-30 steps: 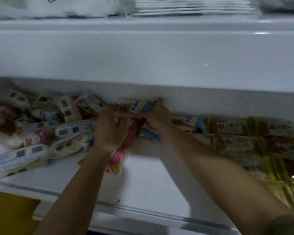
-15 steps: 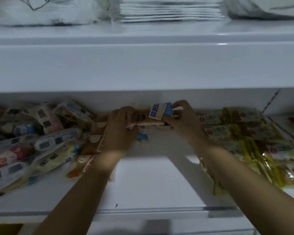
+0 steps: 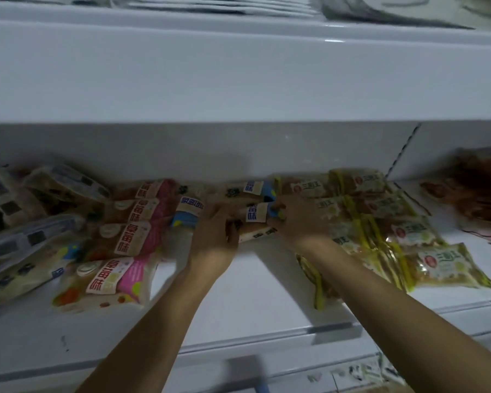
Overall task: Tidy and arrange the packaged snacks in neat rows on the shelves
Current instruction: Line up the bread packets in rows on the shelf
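Fingers (image 3: pixel 278 215) of both hands flanking blue-labelled snack packs (image 3: pixel 255 212), mid-shelf

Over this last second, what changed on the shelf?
Both hands, left and right, keep working the blue-label packs at the back; the camera panned right. The pink packs now lie in a stepped row. The green packs stayed put.

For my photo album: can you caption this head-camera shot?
Both hands straighten blue-labelled packs between pink packs and green packs on a white shelf.
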Motion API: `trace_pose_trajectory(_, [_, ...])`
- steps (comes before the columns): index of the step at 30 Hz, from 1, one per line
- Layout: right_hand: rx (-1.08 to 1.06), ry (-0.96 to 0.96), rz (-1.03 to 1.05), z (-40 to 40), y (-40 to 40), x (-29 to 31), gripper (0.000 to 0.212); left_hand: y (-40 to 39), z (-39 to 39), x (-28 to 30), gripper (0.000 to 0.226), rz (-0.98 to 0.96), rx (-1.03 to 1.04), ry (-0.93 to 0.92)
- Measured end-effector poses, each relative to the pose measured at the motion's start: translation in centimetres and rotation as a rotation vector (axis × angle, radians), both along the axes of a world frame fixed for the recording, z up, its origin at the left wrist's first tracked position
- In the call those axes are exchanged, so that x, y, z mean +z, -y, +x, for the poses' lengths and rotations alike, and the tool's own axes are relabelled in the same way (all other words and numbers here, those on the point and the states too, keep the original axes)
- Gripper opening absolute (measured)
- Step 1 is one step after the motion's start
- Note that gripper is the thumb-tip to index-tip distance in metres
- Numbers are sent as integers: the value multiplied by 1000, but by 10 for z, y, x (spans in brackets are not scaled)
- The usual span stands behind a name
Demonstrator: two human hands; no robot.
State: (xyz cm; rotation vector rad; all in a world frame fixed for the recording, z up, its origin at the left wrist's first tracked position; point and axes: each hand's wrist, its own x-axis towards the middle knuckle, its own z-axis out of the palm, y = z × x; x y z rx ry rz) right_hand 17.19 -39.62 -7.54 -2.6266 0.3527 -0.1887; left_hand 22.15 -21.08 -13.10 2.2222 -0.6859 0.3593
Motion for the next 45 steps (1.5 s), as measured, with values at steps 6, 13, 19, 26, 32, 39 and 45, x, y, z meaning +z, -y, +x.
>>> trace_pose_trajectory(6, [33,-12,-136,-3,5,-3,21,2,4,-5,25,18,-59,-12])
trace_pose_trajectory(13, [66,41,-84,-4,3,-2,42,-25,21,13,25,125,181,118])
trace_pose_trajectory(19, [117,224,145,-10,-19,-3,15,-48,41,26,46,715,179,307])
trace_pose_trajectory(26, [98,301,354,-7,-35,-5,17,-42,40,40,40,185,358,15])
trace_pose_trajectory(32, [298,282,882,-16,-67,14,39,-30,-32,65,24,-762,247,-240])
trace_pose_trajectory(39, [344,301,847,-35,-71,6,52,-15,-86,69,32,-992,147,-424])
trace_pose_trajectory(45, [279,330,970,-51,-46,9,44,-18,-97,57,36,-797,165,-400])
